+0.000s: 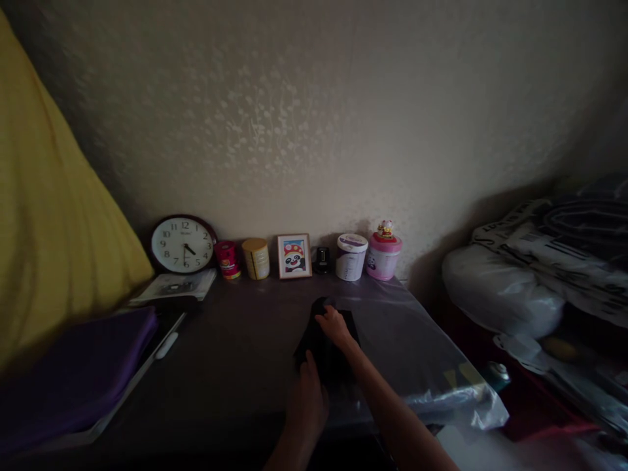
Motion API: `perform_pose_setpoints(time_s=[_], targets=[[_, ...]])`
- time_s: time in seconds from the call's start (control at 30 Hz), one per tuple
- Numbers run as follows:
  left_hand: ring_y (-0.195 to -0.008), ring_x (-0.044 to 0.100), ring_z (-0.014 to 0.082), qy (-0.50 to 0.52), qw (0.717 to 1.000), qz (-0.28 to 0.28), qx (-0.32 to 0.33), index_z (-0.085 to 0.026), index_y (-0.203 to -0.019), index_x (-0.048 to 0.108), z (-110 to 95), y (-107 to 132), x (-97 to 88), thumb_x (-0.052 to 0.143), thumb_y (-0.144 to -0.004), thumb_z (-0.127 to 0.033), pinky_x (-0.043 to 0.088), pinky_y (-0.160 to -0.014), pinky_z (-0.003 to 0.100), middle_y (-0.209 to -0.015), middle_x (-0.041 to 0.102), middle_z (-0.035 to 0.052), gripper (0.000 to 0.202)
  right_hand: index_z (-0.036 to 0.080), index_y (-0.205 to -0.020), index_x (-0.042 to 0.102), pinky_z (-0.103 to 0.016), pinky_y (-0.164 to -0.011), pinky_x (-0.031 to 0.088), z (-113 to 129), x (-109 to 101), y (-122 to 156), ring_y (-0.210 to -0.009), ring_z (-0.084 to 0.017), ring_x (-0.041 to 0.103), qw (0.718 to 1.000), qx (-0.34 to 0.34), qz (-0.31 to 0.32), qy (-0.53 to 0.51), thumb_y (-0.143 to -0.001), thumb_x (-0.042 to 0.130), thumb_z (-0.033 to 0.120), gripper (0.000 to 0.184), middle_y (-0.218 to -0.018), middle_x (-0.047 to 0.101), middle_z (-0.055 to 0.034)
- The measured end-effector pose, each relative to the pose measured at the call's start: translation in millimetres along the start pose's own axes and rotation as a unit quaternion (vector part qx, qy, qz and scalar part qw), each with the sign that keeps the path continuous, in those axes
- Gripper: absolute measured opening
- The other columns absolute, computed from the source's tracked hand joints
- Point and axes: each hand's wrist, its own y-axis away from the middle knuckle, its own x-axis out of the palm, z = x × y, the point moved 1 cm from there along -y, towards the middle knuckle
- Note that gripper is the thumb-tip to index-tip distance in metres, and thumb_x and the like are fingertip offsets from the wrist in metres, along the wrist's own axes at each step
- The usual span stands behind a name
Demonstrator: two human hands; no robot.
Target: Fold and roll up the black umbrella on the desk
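A piece of black cloth (330, 356) lies rumpled on the dark table (235, 347), in front of me and slightly right of the middle. My right hand (335, 326) reaches over it from the right, fingers closed on its far part. Lower down, my left hand (307, 396) rests at the near left part of the cloth. One of its fingers is stretched out on the fabric; the other fingers are dark and blurred. How the cloth is layered cannot be made out in this dim light.
Along the wall stand a round clock (182, 244), a red can (227, 260), a yellow tin (256, 259), a framed panda picture (294, 256), a white tub (351, 258) and a pink tub (384, 257). A purple case (81, 373) lies left; plastic bags (500, 288) are piled right.
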Motion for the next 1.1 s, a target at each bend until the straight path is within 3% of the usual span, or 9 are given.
perform_pose_setpoints(time_s=[0.27, 0.47, 0.57, 0.73, 0.87, 1.0, 1.1], targets=[[-0.098, 0.056, 0.0211, 0.01, 1.0, 0.008, -0.005, -0.001, -0.137, 0.012, 0.8, -0.8, -0.3, 0.033, -0.081, -0.01, 0.043, -0.078, 0.027, -0.125, 0.045, 0.0209, 0.061, 0.008, -0.107, 0.054, -0.025, -0.072, 0.04, 7.2, 1.9, 4.2, -0.094, -0.022, 0.062, 0.999, -0.014, 0.019, 0.033, -0.081, 0.051, 0.024, 0.031, -0.096, 0.067, -0.0141], [-0.105, 0.053, 0.0222, 0.024, 1.0, 0.0, 0.013, 0.001, -0.135, 0.02, 4.7, -1.3, 2.0, 0.031, -0.082, -0.011, 0.041, -0.086, 0.028, -0.126, 0.046, 0.0209, 0.055, 0.016, -0.101, 0.058, -0.023, -0.069, 0.041, 8.7, 6.1, 11.3, -0.088, -0.018, 0.064, 0.997, -0.059, 0.038, 0.037, -0.086, 0.042, 0.027, 0.025, -0.09, 0.069, -0.0083], [-0.116, 0.046, 0.0239, 0.037, 0.999, -0.005, 0.014, 0.003, -0.134, 0.021, 9.4, -0.2, 5.3, 0.031, -0.083, -0.015, 0.037, -0.094, 0.03, -0.133, 0.039, 0.0222, 0.055, 0.021, -0.099, 0.06, -0.022, -0.07, 0.041, 9.6, 8.2, 18.0, -0.088, -0.016, 0.063, 0.994, -0.09, 0.049, 0.039, -0.086, 0.041, 0.028, 0.024, -0.089, 0.069, -0.0049], [-0.123, 0.039, 0.02, 0.125, 0.991, -0.042, 0.035, -0.007, -0.138, 0.008, 16.5, 1.1, 2.0, 0.036, -0.082, -0.023, 0.033, -0.097, 0.028, -0.138, 0.033, 0.0168, 0.065, 0.021, -0.093, 0.061, -0.022, -0.07, 0.041, 9.4, 8.2, 23.6, -0.087, -0.016, 0.064, 0.991, -0.118, 0.054, 0.042, -0.084, 0.041, 0.024, 0.023, -0.089, 0.07, -0.0043], [-0.11, 0.051, 0.0228, 0.096, 0.995, -0.001, 0.017, -0.017, -0.14, 0.0, 12.9, -4.2, -5.7, 0.042, -0.079, -0.025, 0.04, -0.088, 0.031, -0.136, 0.034, 0.017, 0.074, 0.021, -0.09, 0.062, -0.023, -0.069, 0.042, 8.8, 7.4, 21.6, -0.084, -0.017, 0.064, 0.989, -0.135, 0.054, 0.033, -0.083, 0.041, 0.023, 0.023, -0.085, 0.07, -0.0048], [-0.111, 0.05, 0.0238, 0.078, 0.997, 0.027, -0.01, -0.014, -0.14, -0.001, 5.8, -7.8, -9.4, 0.045, -0.077, -0.02, 0.039, -0.087, 0.03, -0.134, 0.037, 0.0189, 0.078, 0.02, -0.092, 0.062, -0.024, -0.069, 0.044, 7.3, 3.7, 24.9, -0.081, -0.018, 0.065, 0.986, -0.162, 0.048, 0.009, -0.084, 0.039, 0.023, 0.025, -0.085, 0.07, -0.0044], [-0.111, 0.05, 0.0232, 0.078, 0.996, 0.042, -0.012, -0.012, -0.14, 0.001, 2.1, -6.4, -11.3, 0.044, -0.078, -0.018, 0.037, -0.089, 0.028, -0.129, 0.044, 0.0183, 0.075, 0.023, -0.101, 0.06, -0.022, -0.077, 0.044, 1.5, -1.0, 36.8, -0.089, -0.015, 0.062, 0.977, -0.206, 0.039, -0.028, -0.087, 0.036, 0.024, 0.028, -0.097, 0.068, -0.0011]])
